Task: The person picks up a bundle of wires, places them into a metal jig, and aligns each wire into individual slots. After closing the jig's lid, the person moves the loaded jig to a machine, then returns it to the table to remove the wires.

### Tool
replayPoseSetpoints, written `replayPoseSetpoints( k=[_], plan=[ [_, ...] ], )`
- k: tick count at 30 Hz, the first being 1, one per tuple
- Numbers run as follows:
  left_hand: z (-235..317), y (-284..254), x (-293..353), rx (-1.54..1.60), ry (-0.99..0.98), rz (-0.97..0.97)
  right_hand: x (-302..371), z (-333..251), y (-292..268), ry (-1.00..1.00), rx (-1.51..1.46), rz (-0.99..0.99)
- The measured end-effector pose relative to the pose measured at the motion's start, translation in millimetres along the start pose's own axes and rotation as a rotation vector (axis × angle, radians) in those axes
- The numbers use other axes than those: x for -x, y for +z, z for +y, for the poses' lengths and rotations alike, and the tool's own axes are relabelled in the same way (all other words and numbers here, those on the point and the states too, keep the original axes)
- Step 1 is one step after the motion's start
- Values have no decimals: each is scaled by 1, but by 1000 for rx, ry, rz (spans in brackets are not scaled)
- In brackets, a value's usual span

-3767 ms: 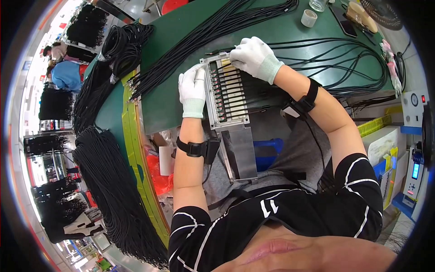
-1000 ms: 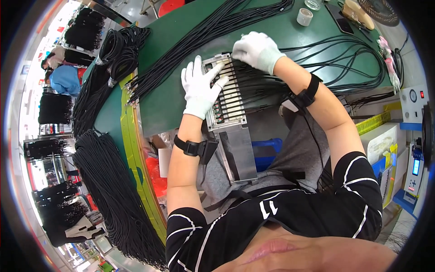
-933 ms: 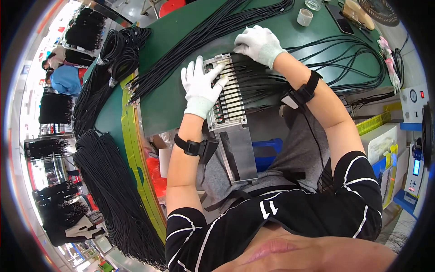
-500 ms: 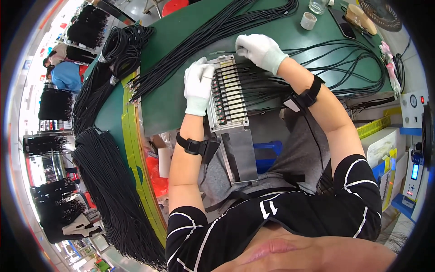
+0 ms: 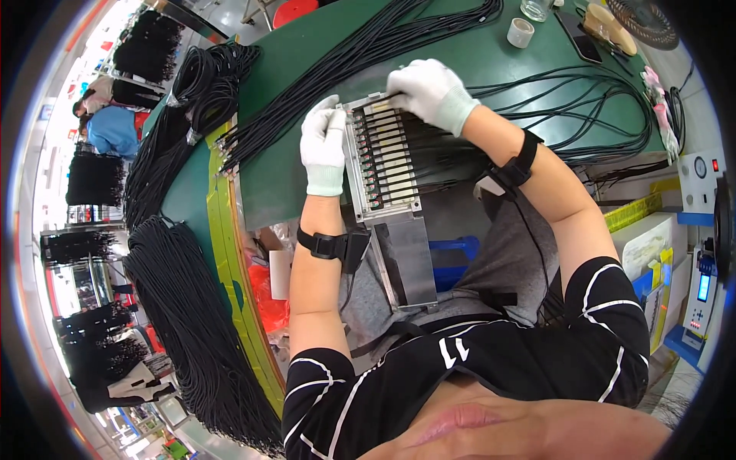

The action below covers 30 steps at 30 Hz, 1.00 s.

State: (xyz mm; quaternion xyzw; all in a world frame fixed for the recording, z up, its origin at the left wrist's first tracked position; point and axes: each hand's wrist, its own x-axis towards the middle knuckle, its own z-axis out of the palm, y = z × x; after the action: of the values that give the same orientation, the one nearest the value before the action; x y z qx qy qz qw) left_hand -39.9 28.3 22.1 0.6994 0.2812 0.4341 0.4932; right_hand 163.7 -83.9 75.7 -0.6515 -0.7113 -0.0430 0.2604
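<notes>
A metal fixture (image 5: 395,205) with a row of parallel slots lies in front of me at the table edge. Black cables (image 5: 441,157) run from its slots off to the right, their small ends lined up along its left side. My right hand (image 5: 431,90), in a white glove, is closed over the fixture's far end, pinching a black cable that lies along the far slots. Beside the far left corner, my gloved left hand (image 5: 323,146) has its fingers bent together at the fixture's edge; what they hold, if anything, is hidden.
Long bundles of black cable (image 5: 330,84) cross the green table (image 5: 284,180). More bundles (image 5: 184,307) hang at the left past a yellow-taped edge (image 5: 222,230). A tape roll (image 5: 520,33), a glass jar (image 5: 536,9) and a phone (image 5: 580,38) lie far right.
My right hand has shifted left and slightly nearer, bringing a cable over the fixture's far slots. My left hand has moved a little left, off the fixture's far slots.
</notes>
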Motion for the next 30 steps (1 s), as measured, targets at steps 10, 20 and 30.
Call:
replayPoseSetpoints(
  k=[10,20,30],
  plan=[
    [-16,-7,-5,-504,46,52,4,17,7,67,47,-6],
    [-8,-6,-2,-471,11,-21,4,19,11,46,129,7],
    [1,-8,-3,-435,-1,-107,9,5,15,-47,272,-85]
  ],
)
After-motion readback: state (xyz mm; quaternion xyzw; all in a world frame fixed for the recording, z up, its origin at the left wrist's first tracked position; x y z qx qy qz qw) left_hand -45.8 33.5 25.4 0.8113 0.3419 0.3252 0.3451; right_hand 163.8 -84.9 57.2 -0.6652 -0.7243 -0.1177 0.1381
